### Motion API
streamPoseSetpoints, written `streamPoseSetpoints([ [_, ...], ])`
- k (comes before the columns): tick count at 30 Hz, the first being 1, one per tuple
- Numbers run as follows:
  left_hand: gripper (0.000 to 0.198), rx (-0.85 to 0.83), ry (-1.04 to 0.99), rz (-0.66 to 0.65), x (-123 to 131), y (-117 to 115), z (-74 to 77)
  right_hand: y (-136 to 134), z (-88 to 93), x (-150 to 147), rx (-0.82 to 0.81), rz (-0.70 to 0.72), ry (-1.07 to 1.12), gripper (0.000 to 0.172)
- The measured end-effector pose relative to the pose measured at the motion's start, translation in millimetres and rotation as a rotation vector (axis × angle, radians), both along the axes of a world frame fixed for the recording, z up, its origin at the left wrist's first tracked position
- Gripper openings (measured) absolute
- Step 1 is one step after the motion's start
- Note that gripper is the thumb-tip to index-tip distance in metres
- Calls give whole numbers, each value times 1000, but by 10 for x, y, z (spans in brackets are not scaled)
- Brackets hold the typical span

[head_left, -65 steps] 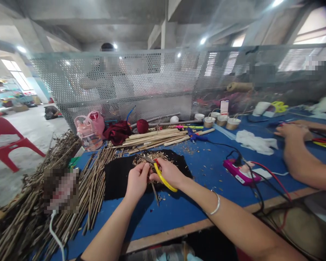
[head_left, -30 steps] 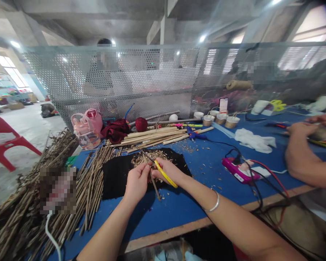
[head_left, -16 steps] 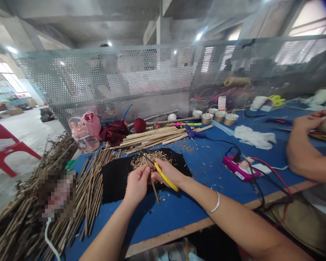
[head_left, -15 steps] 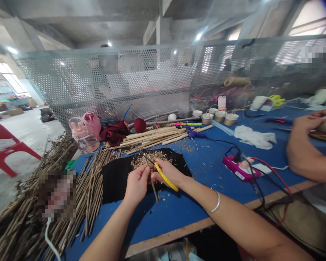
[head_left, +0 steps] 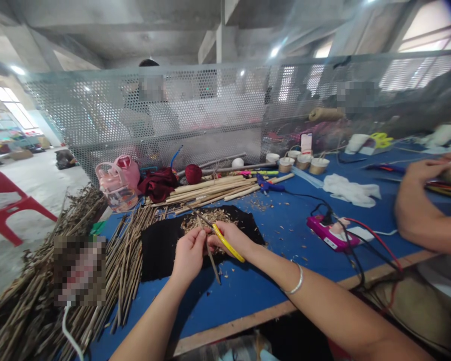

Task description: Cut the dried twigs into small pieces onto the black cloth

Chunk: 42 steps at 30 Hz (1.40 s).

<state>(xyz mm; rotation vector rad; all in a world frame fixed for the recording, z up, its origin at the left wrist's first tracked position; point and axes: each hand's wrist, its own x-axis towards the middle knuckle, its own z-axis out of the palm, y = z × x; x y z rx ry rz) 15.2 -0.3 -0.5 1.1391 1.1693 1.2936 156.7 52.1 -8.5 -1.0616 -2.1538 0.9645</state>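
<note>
One thin brown stick (head_left: 212, 256) sits low over the middle of the surface (head_left: 248, 288), slanting down toward the person, and the left hand (head_left: 190, 250) is closed around its upper part. The right hand (head_left: 233, 235) grips one yellow-handled knife (head_left: 229, 244), whose blade end lies against the stick where the two hands meet. One silver bangle (head_left: 296, 286) circles the right wrist. Under both hands lies one black cloth (head_left: 160, 245), and a single heap of pale shavings (head_left: 206, 218) sits on its far half. To the left lies a big pile of rough brown twigs (head_left: 97, 286), too many and too tangled to count. Beyond the cloth is a smaller row of peeled pale sticks (head_left: 214, 189), overlapping too much for a sure count. Further back stand one pink bottle (head_left: 118, 183), one dark red rag (head_left: 160, 181) and one red ball of yarn (head_left: 193, 173), with four small round cups (head_left: 302, 161) in a line to the right. One white rag (head_left: 351, 190) and one pink power strip (head_left: 328, 233) with dark cords lie on the right side, near a co-worker's hand (head_left: 423, 170). A perforated screen (head_left: 210, 115) closes the far edge, and one red chair (head_left: 3, 200) stands on the floor at the left.
</note>
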Motion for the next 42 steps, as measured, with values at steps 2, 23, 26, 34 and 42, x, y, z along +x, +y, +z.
streamPoseSetpoints([
  [2, 35, 0, -1, -2, -2, 5, 1, 8, -2, 1, -4, 18, 2, 33],
  [23, 37, -16, 224, 134, -43, 12, 14, 11, 10, 23, 241, -81, -212, 50],
  [26, 34, -6, 237, 184, -49, 16, 35, 5, -16, 1, 175, -96, -208, 47],
  [34, 33, -7, 234, 187, -47, -7, 73, 37, -88, 23, 95, -16, -63, 45],
  [42, 34, -8, 172, 126, -77, -10, 119, 28, -31, 16, 106, -7, -61, 45],
])
